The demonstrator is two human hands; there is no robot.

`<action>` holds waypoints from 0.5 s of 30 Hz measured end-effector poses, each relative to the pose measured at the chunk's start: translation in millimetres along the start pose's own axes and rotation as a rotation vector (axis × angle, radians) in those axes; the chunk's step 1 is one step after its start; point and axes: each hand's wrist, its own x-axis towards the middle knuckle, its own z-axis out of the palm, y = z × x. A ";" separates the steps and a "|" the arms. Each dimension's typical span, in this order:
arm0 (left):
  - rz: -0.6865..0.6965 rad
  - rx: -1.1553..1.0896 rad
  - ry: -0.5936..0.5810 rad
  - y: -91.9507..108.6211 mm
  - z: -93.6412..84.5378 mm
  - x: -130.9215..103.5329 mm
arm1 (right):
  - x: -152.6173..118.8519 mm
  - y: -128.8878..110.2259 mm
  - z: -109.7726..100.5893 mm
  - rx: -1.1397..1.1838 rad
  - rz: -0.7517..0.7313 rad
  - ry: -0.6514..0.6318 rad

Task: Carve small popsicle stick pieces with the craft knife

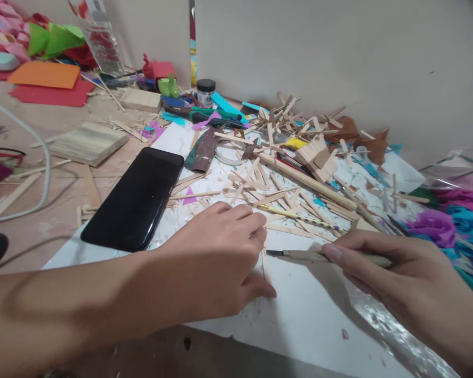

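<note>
A short, narrow wooden craft stick (266, 269) lies upright in view on the white paper sheet, partly hidden by my left hand (220, 262). My left fingers are curled over its far end, with the thumb down at its near end, holding it against the sheet. From the right, my right hand (394, 273) pinches a slim knife-like tool (305, 255) with a beige handle and a dark flat tip. That tip meets the stick beside my left fingers. A black phone (136, 202) lies left of my left hand.
Loose craft sticks (260, 186), a wooden rod (307, 181) and a yellow patterned pencil (299, 216) lie beyond my hands. A wooden block (89, 143) and a white cable (47, 163) are at left. Paper flowers (433, 228) sit at right, below a pale wall (339, 58).
</note>
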 end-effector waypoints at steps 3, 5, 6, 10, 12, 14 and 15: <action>0.007 0.006 0.006 0.7 0.4 -0.8 | -2.0 -9.0 -2.3 -0.019 -0.090 0.020; 0.010 0.007 0.005 1.2 -0.1 -0.7 | -3.0 -10.1 -3.0 -0.032 -0.118 0.029; 0.012 0.007 0.004 1.4 -0.5 -0.4 | -3.5 -9.4 -3.3 -0.043 -0.131 0.033; -0.002 -0.002 -0.014 0.3 -0.7 -0.1 | -6.8 -6.2 -6.0 -0.129 -0.228 0.051; -0.011 -0.005 -0.018 -0.6 0.0 -0.7 | -9.3 -8.1 -8.6 -0.172 -0.281 0.052; -0.012 -0.005 -0.020 -1.0 0.3 -1.3 | -10.7 -12.3 -10.8 -0.201 -0.299 0.043; -0.010 -0.006 -0.022 -1.0 0.2 -1.3 | -10.6 -14.8 -11.2 -0.209 -0.294 0.040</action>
